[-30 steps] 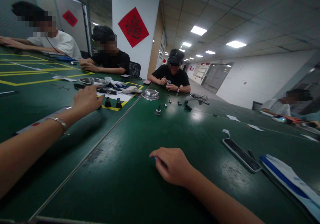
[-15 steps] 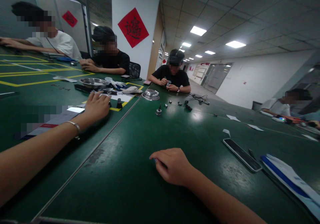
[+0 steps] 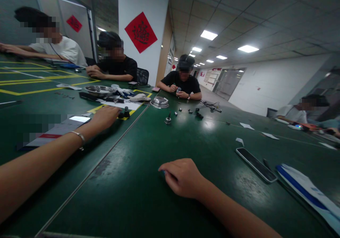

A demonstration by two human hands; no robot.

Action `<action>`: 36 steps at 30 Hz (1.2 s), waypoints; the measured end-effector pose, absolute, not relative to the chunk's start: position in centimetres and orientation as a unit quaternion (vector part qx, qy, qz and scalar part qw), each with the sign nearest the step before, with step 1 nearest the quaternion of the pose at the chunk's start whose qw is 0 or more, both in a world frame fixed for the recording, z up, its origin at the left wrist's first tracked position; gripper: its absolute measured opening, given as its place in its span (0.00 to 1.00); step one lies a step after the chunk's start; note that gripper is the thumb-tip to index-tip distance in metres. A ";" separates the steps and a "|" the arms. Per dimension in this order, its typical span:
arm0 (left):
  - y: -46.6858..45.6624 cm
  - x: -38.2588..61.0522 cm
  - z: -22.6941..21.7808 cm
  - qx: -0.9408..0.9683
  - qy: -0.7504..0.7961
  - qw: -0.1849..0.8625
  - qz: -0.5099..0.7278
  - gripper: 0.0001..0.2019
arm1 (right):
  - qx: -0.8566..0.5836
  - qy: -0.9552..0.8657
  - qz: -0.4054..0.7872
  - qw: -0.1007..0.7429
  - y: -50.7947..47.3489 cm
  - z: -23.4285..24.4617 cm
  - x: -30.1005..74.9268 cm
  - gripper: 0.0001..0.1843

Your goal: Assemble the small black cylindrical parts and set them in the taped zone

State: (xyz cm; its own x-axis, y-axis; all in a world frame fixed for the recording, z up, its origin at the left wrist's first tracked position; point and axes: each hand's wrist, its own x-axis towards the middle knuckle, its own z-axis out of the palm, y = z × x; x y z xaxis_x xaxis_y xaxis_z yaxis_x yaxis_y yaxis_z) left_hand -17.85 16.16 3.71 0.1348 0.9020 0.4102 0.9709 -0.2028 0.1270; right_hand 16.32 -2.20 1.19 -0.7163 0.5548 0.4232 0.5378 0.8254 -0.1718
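My left hand (image 3: 106,118) reaches over the table on the left, its fingers drawn together at a small black part (image 3: 121,115). A taller black cylindrical part (image 3: 126,112) stands just right of the fingertips. My right hand (image 3: 183,177) rests low over the middle of the table with its fingers curled. A bit of blue shows at its fingertips, but the hand hides what it is. Farther off, a small metal-and-black part (image 3: 168,119) stands upright among several little black and silver pieces (image 3: 198,115).
A metal bowl (image 3: 99,89), white gloves (image 3: 139,97) and a metal lid-like dish (image 3: 159,102) lie beyond my left hand. To the right are a phone (image 3: 256,164) and a blue-and-white packet (image 3: 305,192). A grey booklet (image 3: 57,131) lies under my left forearm. Several people sit around the table.
My left hand has shifted slightly right and lower, and its spread fingers have come together by the small black part. The right hand has stayed in place.
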 end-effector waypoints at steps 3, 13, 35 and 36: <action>15.6 -16.9 3.8 -0.747 -0.631 0.072 -0.197 0.11 | -0.293 -0.927 0.019 0.231 -2.2 1.2 16.2 0.12; 14.6 -14.3 3.8 -0.697 -0.624 -0.117 -0.333 0.12 | -0.295 -0.930 0.032 0.215 -2.2 1.2 16.2 0.13; 11.8 -9.9 3.7 -0.699 -0.581 -0.251 -0.332 0.08 | -0.297 -0.935 0.022 0.190 -2.1 0.9 16.4 0.14; 11.5 -9.4 3.7 -0.710 -0.574 -0.244 -0.326 0.07 | -0.297 -0.936 0.020 0.190 -2.1 0.9 16.4 0.14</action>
State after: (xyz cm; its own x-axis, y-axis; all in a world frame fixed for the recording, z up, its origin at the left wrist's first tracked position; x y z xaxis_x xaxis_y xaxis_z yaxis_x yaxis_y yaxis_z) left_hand -9.41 11.51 3.65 0.1280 0.9749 0.1823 0.6560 -0.2211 0.7217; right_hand 16.38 -2.07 0.88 -0.7516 0.5638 0.3425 0.5483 0.8226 -0.1508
